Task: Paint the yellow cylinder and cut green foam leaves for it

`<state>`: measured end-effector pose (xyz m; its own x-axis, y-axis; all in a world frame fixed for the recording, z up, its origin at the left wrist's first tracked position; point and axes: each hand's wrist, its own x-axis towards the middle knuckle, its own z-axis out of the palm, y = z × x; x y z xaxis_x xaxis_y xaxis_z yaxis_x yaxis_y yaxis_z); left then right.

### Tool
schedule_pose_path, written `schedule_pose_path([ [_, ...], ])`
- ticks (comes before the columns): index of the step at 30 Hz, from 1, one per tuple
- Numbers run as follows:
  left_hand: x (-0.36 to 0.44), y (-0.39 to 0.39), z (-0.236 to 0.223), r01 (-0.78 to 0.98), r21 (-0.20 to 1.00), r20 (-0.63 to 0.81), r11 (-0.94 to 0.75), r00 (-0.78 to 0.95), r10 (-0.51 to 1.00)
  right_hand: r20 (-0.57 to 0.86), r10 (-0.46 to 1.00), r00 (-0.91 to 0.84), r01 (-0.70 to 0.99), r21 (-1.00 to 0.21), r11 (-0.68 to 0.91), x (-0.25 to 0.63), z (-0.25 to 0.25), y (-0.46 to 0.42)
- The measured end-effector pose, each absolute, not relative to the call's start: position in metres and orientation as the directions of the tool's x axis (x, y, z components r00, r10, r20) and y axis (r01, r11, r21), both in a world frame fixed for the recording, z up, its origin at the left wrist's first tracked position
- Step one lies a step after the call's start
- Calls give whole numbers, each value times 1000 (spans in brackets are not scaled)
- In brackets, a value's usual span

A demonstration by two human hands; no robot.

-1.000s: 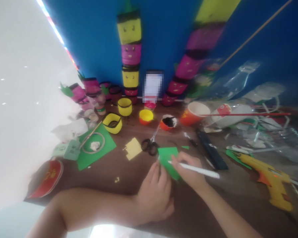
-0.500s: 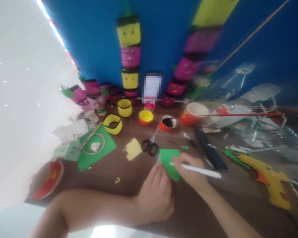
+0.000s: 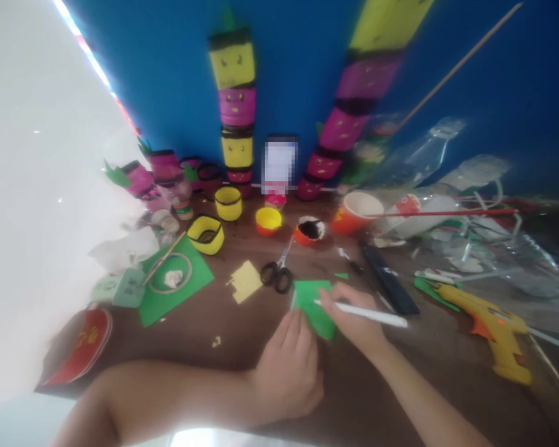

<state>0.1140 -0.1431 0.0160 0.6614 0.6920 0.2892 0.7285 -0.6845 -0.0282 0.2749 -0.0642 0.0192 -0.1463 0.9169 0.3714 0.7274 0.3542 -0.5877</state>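
Observation:
A small piece of green paper (image 3: 323,320) lies on the brown table before me. Its lower left edge is held down by my left hand (image 3: 289,366), with the fingers close together and bent; the thumb is hidden. My right hand (image 3: 354,316) pinches a white pen (image 3: 377,314), whose tip touches or hovers just over the middle of the paper. Beyond the paper lie scissors (image 3: 276,276) with black handles, blades pointing away. To their left is a piece of pale yellow paper (image 3: 246,282) with a ragged edge.
Yellow cups (image 3: 205,234), a paint cup (image 3: 310,230) and a larger green sheet (image 3: 156,307) stand or lie farther back and left. On the right are a dark blue case (image 3: 390,279), a yellow glue gun (image 3: 489,323) and clear plastic bottles (image 3: 428,155). A phone (image 3: 279,161) leans at the wall.
The view has shifted slightly, so most things appear a little farther left. Both hands keep their places at the green paper, and the pen tip has barely moved on it.

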Motion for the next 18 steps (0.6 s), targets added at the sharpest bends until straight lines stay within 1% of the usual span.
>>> schedule_pose_path([
  [18, 115, -143, 16, 725, -28, 281, -688, 667, 690, 309, 950, -33, 737, -635, 232, 273, 17, -57],
])
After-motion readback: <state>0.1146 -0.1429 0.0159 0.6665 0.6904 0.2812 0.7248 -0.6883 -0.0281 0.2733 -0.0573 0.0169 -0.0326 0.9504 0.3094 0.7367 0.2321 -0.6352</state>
